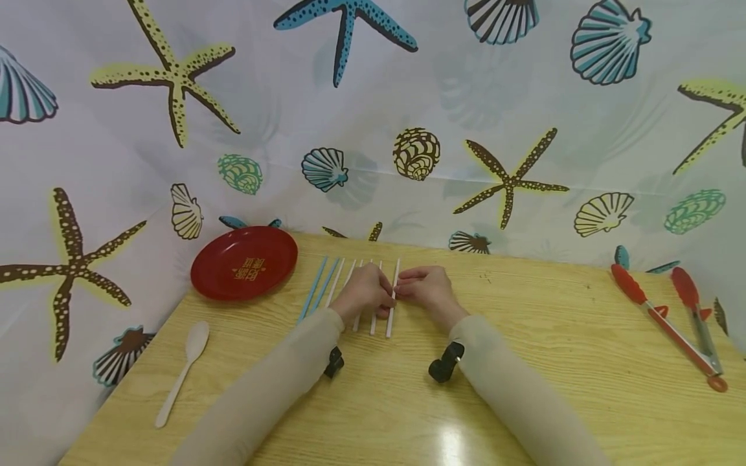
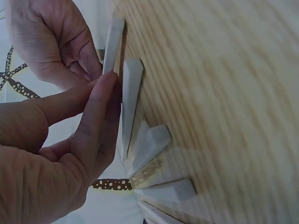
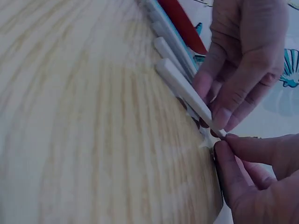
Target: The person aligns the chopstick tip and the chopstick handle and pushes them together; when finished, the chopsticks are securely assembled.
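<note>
Several white chopsticks [image 1: 373,323] and two blue chopsticks [image 1: 313,290] lie side by side on the wooden table, pointing away from me. My left hand [image 1: 366,290] reaches over the row and pinches the rightmost white chopstick [image 1: 390,327] between thumb and fingers. On that same chopstick's right side, my right hand [image 1: 428,290] pinches it farther along, seen at its thin end in the right wrist view. The left wrist view shows this chopstick [image 2: 113,42] beside the blunt end of its neighbour [image 2: 134,77]. My left hand hides parts of the middle chopsticks.
A red oval plate [image 1: 245,264] with gold characters stands at the back left. Nearer on the left lies a pale spoon [image 1: 183,372]. Red-tipped tongs [image 1: 678,333] lie spread at the far right. A cloth with starfish and shells [image 1: 373,116] hangs behind the table [image 1: 553,356].
</note>
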A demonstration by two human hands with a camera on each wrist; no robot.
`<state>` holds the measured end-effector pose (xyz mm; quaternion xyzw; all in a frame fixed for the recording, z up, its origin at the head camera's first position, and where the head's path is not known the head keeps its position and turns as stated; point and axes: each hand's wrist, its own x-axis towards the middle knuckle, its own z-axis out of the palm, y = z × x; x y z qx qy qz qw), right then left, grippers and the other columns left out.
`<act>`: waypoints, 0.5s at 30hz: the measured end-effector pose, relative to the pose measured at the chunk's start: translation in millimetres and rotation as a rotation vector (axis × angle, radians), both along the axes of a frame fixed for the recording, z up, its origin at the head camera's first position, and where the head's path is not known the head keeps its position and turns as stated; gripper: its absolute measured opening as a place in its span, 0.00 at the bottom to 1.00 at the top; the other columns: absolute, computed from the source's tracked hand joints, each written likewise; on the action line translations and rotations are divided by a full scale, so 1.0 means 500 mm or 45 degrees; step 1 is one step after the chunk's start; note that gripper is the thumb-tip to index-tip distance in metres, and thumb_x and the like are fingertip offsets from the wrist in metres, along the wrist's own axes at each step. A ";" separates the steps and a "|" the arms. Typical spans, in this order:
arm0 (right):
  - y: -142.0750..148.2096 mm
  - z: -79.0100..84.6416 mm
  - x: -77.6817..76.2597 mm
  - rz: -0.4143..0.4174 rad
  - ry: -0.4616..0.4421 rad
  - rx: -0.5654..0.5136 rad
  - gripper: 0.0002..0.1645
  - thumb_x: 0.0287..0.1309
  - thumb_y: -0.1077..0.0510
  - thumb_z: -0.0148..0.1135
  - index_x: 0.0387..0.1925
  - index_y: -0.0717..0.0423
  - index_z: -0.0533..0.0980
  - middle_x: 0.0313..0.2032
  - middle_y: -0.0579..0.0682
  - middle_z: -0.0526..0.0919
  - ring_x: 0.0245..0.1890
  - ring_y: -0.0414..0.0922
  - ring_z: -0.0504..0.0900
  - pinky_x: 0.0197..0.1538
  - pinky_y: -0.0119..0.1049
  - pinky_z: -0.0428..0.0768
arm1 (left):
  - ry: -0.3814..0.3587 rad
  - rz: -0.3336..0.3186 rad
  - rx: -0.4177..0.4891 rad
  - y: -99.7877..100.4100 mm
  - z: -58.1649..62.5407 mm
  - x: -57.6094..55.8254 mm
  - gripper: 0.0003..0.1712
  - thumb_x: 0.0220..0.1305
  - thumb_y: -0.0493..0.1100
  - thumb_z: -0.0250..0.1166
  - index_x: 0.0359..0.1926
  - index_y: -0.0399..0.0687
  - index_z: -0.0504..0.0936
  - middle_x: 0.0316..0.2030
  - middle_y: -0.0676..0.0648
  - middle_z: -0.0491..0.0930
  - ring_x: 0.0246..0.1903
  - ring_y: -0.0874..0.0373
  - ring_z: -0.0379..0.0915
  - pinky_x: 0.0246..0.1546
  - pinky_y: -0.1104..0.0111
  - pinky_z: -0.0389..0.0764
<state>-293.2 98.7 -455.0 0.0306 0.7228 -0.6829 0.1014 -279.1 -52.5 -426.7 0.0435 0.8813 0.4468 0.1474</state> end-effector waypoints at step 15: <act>-0.010 -0.004 0.004 0.036 0.209 0.428 0.14 0.50 0.69 0.74 0.41 0.64 0.84 0.31 0.52 0.88 0.33 0.42 0.87 0.42 0.34 0.83 | 0.142 -0.048 -0.200 0.002 0.001 -0.006 0.04 0.54 0.27 0.72 0.33 0.31 0.86 0.24 0.43 0.83 0.20 0.54 0.83 0.21 0.70 0.82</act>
